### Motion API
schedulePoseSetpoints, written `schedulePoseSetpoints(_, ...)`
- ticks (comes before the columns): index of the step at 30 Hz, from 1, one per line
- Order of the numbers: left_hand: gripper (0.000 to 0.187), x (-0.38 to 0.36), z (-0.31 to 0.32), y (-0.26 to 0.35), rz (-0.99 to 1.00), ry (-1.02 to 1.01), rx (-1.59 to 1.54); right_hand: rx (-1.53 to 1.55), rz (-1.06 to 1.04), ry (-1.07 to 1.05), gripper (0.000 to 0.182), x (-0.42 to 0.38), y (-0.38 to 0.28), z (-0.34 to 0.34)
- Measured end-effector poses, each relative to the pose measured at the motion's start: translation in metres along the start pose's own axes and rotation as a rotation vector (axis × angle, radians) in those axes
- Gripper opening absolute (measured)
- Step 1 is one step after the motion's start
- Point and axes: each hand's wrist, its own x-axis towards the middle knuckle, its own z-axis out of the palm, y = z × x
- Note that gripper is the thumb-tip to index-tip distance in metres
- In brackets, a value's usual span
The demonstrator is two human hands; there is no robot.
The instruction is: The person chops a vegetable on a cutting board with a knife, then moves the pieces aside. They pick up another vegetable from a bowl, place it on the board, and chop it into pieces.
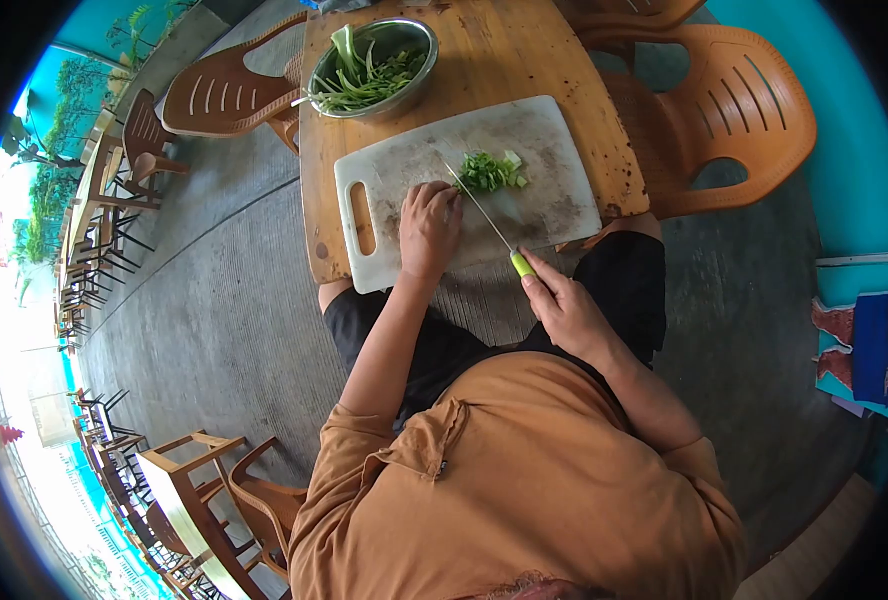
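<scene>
My right hand [565, 306] is wrapped round the lime-green handle of a knife [521, 262]. Its thin blade slants up and to the left over the white cutting board [554, 220], with the tip at the chopped greens. My left hand [431, 228] rests on the board left of the blade, fingers curled together; whatever lies under them is too hidden to name. A small heap of chopped green leaves and pale stalk pieces [491, 172] lies right of the blade. Beyond the board, a metal bowl [426, 75] holds long green stalks and leaves [369, 75].
The board lies on a wooden table [474, 60], its near edge at my knees. Orange-brown chairs stand at the right [744, 110] and left [229, 90] of the table. More tables and chairs line the far left. Something bluish lies at the table's far edge.
</scene>
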Motion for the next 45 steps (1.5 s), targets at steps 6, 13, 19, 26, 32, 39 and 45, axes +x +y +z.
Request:
schedulePoseSetpoints(6,0.016,-0.002,-0.002,0.003,-0.04,-0.015,0.016,-0.011,0.054,-0.024,0.054,-0.005,-0.002,0.004)
schedulePoseSetpoints(13,0.015,-0.001,-0.004,0.0,-0.036,-0.002,0.062,-0.014,0.083,-0.03,0.054,-0.01,-0.004,0.008)
schedulePoseSetpoints(19,0.012,-0.002,-0.003,0.002,-0.117,0.02,0.038,-0.033,0.111,-0.048,0.053,-0.011,-0.005,0.009)
schedulePoseSetpoints(26,0.011,0.001,-0.005,-0.002,-0.177,-0.01,0.03,-0.123,0.014,0.035,0.054,-0.004,0.007,0.022)
schedulePoseSetpoints(32,0.012,0.001,-0.005,-0.002,-0.181,-0.057,0.061,-0.216,-0.014,0.069,0.054,0.021,0.013,0.033)
schedulePoseSetpoints(39,0.011,0.0,-0.01,0.005,-0.179,0.021,0.026,-0.166,-0.099,0.079,0.051,0.002,0.015,0.02)
schedulePoseSetpoints(45,0.012,-0.001,-0.009,0.007,-0.206,0.005,0.007,-0.096,0.023,0.057,0.051,-0.003,0.006,0.004)
